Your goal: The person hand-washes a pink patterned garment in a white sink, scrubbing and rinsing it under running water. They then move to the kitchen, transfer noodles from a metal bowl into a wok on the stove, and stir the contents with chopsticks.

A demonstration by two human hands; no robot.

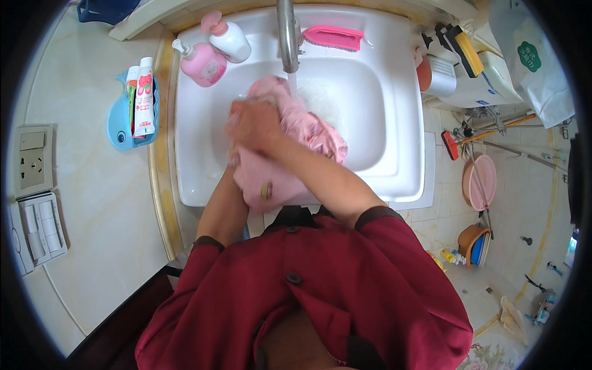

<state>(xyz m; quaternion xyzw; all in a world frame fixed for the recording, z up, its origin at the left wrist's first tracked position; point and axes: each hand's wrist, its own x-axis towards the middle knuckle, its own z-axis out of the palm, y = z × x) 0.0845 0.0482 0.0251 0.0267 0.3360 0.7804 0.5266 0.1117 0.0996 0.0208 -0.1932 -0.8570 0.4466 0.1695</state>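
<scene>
A wet-looking pink cloth garment (277,178) with patterned parts lies bunched across the left half of a white sink (397,171) and hangs over its front rim. My right hand (256,125), slightly blurred, is closed on the garment's upper left part. My left hand (234,157) is mostly hidden beneath my right hand and the cloth; only a few fingers show at the garment's left edge, and its grip cannot be made out. Water runs from the metal faucet (288,41) beside the cloth into the basin.
A pink pump bottle (203,67) and a white pump bottle (231,44) stand at the sink's back left. A pink scrub brush (334,38) lies on the back ledge. A blue whale-shaped holder (121,118) with tubes is mounted left; a white container (439,76) is right.
</scene>
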